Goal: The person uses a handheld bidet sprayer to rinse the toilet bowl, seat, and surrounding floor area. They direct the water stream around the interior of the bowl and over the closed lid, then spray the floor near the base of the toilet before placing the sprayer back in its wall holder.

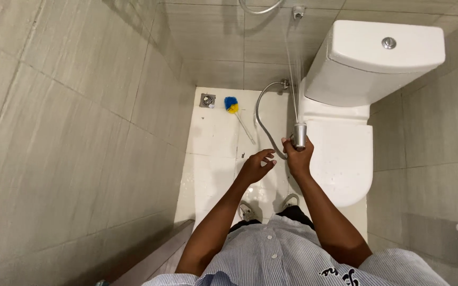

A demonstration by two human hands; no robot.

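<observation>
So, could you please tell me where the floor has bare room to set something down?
The white floor is bare between the left wall and the hose, below the drain and brush. It is crowded nearer the toilet, where the right hand grips the sprayer and the left hand hovers open.

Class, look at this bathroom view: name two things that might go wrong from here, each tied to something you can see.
1. The right hand aims the running spray nozzle up at the wall; water may splash back onto the striped shirt.
2. The floor tiles look wet, so the sandalled feet could slip.
</observation>
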